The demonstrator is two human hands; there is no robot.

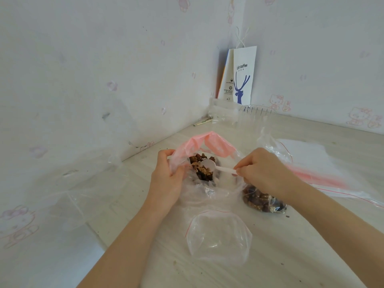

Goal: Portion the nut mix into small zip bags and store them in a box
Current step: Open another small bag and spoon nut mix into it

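A big clear bag with a pink zip rim stands open on the table, with brown nut mix inside. My left hand grips the bag's left rim and holds it open. My right hand pinches the handle of a white plastic spoon, whose bowl sits over the nuts inside the bag. A small empty zip bag with a red line lies open in front of me. Under my right wrist lies a small bag filled with nuts.
A pile of empty zip bags lies to the right. A clear plastic box and more clear bags stand at the back by a white coffee paper bag. Walls close in the left and back.
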